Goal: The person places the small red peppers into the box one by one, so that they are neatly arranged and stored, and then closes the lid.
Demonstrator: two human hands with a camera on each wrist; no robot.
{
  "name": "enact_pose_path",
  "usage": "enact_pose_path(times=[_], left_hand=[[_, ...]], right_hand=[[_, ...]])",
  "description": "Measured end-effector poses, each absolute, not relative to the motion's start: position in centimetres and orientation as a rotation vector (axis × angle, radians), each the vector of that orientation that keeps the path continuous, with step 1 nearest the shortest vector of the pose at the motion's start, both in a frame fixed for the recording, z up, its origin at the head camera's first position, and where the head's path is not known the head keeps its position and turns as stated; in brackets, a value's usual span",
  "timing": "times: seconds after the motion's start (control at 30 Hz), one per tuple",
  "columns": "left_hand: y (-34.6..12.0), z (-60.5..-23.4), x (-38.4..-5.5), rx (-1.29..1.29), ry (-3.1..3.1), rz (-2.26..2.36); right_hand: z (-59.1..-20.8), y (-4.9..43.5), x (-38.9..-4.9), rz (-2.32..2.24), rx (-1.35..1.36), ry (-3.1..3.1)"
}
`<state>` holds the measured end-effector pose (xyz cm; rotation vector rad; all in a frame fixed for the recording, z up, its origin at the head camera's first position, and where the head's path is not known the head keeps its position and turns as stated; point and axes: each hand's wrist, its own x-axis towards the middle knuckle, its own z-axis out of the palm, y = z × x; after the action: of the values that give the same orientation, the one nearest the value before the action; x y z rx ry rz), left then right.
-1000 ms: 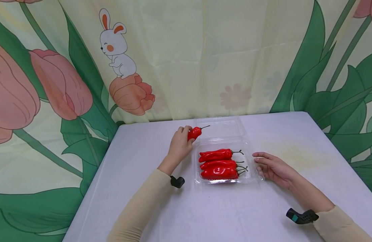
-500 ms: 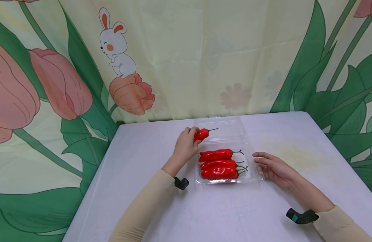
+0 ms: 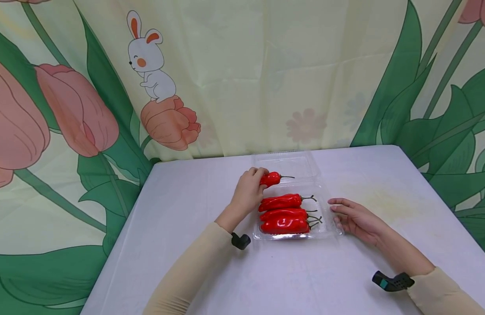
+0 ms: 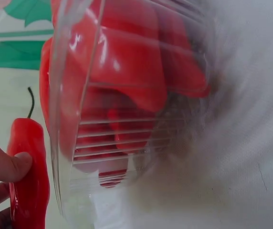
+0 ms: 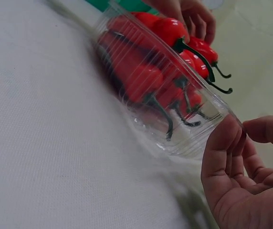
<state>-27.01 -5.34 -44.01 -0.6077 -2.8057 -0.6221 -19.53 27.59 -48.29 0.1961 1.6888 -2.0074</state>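
Note:
My left hand (image 3: 248, 190) pinches a long red chili pepper (image 3: 272, 179) between thumb and fingers, its thin green stem pointing right. In the left wrist view that pepper (image 4: 30, 181) is beside the wall of a clear plastic container (image 4: 98, 167). The hand is over the container's back left, near the hinge. Several glossy red peppers (image 3: 283, 225) lie side by side inside, stems to the right. My right hand (image 3: 358, 220) is at the container's right edge; in the right wrist view thumb and finger (image 5: 218, 143) pinch its rim (image 5: 225, 106).
Behind the filled base, the container's clear lid (image 3: 291, 166) lies folded open on the white-covered table (image 3: 297, 280). A curtain (image 3: 305, 74) with printed tulips and a rabbit hangs along the far edge. Each wrist wears a black camera (image 3: 393, 281).
My left hand has carried its pepper right and slightly nearer, from the container's left side to over its back part. The right hand and the other peppers have stayed put.

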Motion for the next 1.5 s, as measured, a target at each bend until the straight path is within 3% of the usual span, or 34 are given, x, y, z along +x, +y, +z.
enact_pose_path(times=[1.5], left_hand=[[-3.3,-44.4,-26.1,-0.865,-2.919,-0.857]], right_hand=[[-47.9,27.5,-19.3,-2.041,0.209,1.644]])
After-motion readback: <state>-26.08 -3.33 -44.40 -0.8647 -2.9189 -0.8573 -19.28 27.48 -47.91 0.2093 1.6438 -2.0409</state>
